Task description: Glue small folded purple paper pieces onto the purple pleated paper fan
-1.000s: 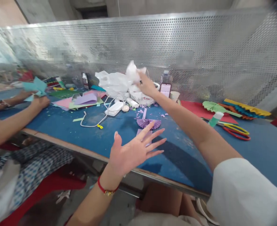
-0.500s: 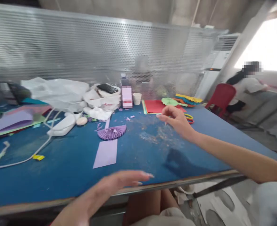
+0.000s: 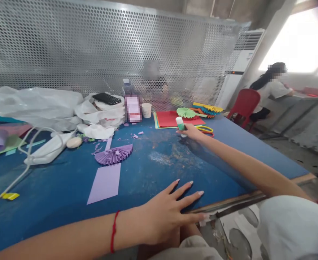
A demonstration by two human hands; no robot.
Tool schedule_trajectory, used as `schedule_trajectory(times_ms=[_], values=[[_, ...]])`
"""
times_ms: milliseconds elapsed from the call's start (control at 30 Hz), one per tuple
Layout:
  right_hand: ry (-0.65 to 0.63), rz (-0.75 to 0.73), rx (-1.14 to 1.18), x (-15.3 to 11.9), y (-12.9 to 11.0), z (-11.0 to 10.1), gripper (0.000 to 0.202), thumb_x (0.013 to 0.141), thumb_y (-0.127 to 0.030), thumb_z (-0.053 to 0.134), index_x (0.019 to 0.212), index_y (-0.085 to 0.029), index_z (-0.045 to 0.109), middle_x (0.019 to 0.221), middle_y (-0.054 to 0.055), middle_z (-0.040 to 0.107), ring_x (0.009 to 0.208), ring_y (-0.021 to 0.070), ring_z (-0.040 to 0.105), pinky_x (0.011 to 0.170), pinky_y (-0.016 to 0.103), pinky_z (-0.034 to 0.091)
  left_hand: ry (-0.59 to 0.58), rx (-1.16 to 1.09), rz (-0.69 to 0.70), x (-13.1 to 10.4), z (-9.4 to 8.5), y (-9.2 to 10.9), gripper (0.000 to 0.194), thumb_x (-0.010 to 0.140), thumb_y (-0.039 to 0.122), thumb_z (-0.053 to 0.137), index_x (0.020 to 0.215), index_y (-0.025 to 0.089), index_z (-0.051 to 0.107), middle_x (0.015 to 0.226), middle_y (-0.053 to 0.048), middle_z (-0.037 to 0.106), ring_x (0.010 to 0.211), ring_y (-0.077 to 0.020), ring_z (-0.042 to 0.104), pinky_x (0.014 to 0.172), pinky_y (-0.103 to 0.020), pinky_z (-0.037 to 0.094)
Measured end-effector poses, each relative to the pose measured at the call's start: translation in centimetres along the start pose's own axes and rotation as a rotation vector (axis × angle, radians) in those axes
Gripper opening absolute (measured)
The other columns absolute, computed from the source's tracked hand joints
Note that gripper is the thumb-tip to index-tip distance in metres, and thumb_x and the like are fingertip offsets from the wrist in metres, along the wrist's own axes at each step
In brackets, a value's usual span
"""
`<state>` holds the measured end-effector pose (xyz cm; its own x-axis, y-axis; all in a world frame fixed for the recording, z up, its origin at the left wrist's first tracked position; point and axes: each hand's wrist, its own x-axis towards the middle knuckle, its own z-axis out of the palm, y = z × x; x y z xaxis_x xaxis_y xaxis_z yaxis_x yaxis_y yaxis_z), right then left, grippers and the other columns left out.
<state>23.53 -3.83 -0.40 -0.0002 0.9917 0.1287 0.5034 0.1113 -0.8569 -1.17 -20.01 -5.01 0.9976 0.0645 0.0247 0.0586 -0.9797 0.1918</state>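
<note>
My right hand (image 3: 191,130) has its fingers closed round a small glue stick (image 3: 179,124) with a white cap and a green band. The stick is upright, close to the front edge of the red paper sheets (image 3: 169,118). At the table's front edge my left hand (image 3: 172,209) is spread, palm down, with nothing in it. Left of the hands lies a purple pleated paper fan (image 3: 113,154). In front of the fan is a flat lilac paper rectangle (image 3: 104,184), and a narrow lilac strip (image 3: 108,143) shows behind it.
Scissors (image 3: 206,130) with yellow and red handles lie beside my right hand. A green paper fan (image 3: 186,112), a paper cup (image 3: 146,110) and a bottle (image 3: 133,104) stand or lie farther back. A white cable (image 3: 15,187) crosses the left side. A person (image 3: 272,90) sits at the right.
My right hand has moved down from above the table and now grips the glue stick. My left hand has spread its fingers and come further into view at the edge. The view has shifted right.
</note>
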Motion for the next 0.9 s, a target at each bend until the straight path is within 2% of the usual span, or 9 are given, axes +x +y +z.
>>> schedule_trajectory(times_ms=[67, 133, 167, 200, 267, 400, 567, 700, 900], values=[[-0.165, -0.057, -0.038, -0.2, -1.3, -1.3, 0.025, 0.074, -0.039, 0.08, 0.077, -0.018, 0.066, 0.072, 0.001, 0.068, 0.07, 0.0177, 0.061, 0.068, 0.03, 0.047, 0.027, 0.033, 0.037, 0.5, 0.5, -0.2, 0.069, 0.093, 0.026, 0.06, 0.158, 0.033, 0.037, 0.174, -0.006, 0.018, 0.159, -0.0399, 0.014, 0.123, -0.068, 0.027], [-0.262, -0.103, -0.071, -0.6, -2.9, -2.5, 0.03, 0.075, -0.045, 0.079, 0.088, -0.019, 0.072, 0.077, 0.001, 0.071, 0.064, 0.0164, 0.06, 0.059, 0.028, 0.043, 0.057, 0.052, 0.048, 0.8, 0.7, -0.1, 0.065, 0.096, 0.031, 0.058, 0.157, 0.032, 0.039, 0.173, -0.006, 0.021, 0.158, -0.0406, 0.018, 0.122, -0.067, 0.03], [-0.271, -0.153, -0.113, -0.8, -3.7, -2.9, 0.033, 0.074, -0.045, 0.082, 0.095, -0.02, 0.074, 0.081, 0.001, 0.072, 0.064, 0.0154, 0.06, 0.058, 0.027, 0.04, 0.079, 0.064, 0.048, 0.8, 0.7, -0.1, 0.062, 0.098, 0.034, 0.056, 0.157, 0.033, 0.04, 0.173, -0.006, 0.022, 0.158, -0.0404, 0.02, 0.121, -0.066, 0.032], [-0.251, -0.287, -0.234, -1.1, -4.5, -3.1, 0.035, 0.074, -0.046, 0.083, 0.096, -0.02, 0.075, 0.081, 0.001, 0.072, 0.064, 0.0145, 0.058, 0.058, 0.027, 0.038, 0.099, 0.079, 0.047, 0.9, 0.7, 0.0, 0.059, 0.1, 0.036, 0.053, 0.157, 0.033, 0.04, 0.172, -0.006, 0.023, 0.157, -0.0398, 0.022, 0.12, -0.065, 0.034], [-0.159, -0.458, -0.341, -1.5, -6.0, -2.9, 0.038, 0.068, -0.048, 0.088, 0.089, -0.019, 0.077, 0.076, 0.001, 0.07, 0.067, 0.0146, 0.058, 0.059, 0.027, 0.036, 0.137, 0.111, 0.048, 0.8, 0.6, 0.0, 0.053, 0.104, 0.037, 0.046, 0.157, 0.034, 0.041, 0.171, -0.005, 0.027, 0.156, -0.0384, 0.028, 0.119, -0.063, 0.036], [-0.18, -0.492, -0.302, -1.7, -7.7, -0.8, 0.041, 0.068, -0.052, 0.088, 0.085, -0.018, 0.072, 0.066, -0.003, 0.063, 0.058, 0.0111, 0.051, 0.054, 0.026, 0.032, 0.206, 0.165, 0.059, 0.7, 0.8, -0.3, 0.046, 0.107, 0.037, 0.037, 0.151, 0.035, 0.049, 0.167, -0.005, 0.036, 0.15, -0.035, 0.041, 0.116, -0.057, 0.041], [-0.171, -0.544, -0.273, -1.1, -7.4, 2.6, 0.048, 0.073, -0.051, 0.085, 0.064, -0.019, 0.051, 0.057, -0.007, 0.045, 0.055, 0.008, 0.037, 0.053, 0.027, 0.025, 0.31, 0.218, 0.053, 0.9, 1.8, -0.4, 0.044, 0.108, 0.038, 0.033, 0.145, 0.037, 0.057, 0.162, -0.002, 0.044, 0.145, -0.0335, 0.047, 0.113, -0.053, 0.046], [-0.147, -0.612, -0.423, -0.3, -6.7, 4.2, 0.047, 0.08, -0.051, 0.08, 0.068, -0.02, 0.048, 0.057, -0.006, 0.046, 0.054, 0.0083, 0.035, 0.055, 0.028, 0.023, 0.338, 0.233, 0.053, 1.2, 2.3, -0.3, 0.042, 0.108, 0.04, 0.034, 0.14, 0.041, 0.061, 0.16, 0.0, 0.047, 0.144, -0.033, 0.048, 0.11, -0.052, 0.049], [-0.167, -0.633, -0.391, 0.6, -5.8, 5.6, 0.047, 0.082, -0.054, 0.077, 0.071, -0.021, 0.046, 0.059, -0.006, 0.049, 0.055, 0.0087, 0.036, 0.056, 0.027, 0.025, 0.352, 0.251, 0.049, 1.3, 2.3, -0.5, 0.04, 0.108, 0.039, 0.036, 0.136, 0.044, 0.065, 0.159, 0.001, 0.047, 0.144, -0.032, 0.049, 0.11, -0.051, 0.049]])
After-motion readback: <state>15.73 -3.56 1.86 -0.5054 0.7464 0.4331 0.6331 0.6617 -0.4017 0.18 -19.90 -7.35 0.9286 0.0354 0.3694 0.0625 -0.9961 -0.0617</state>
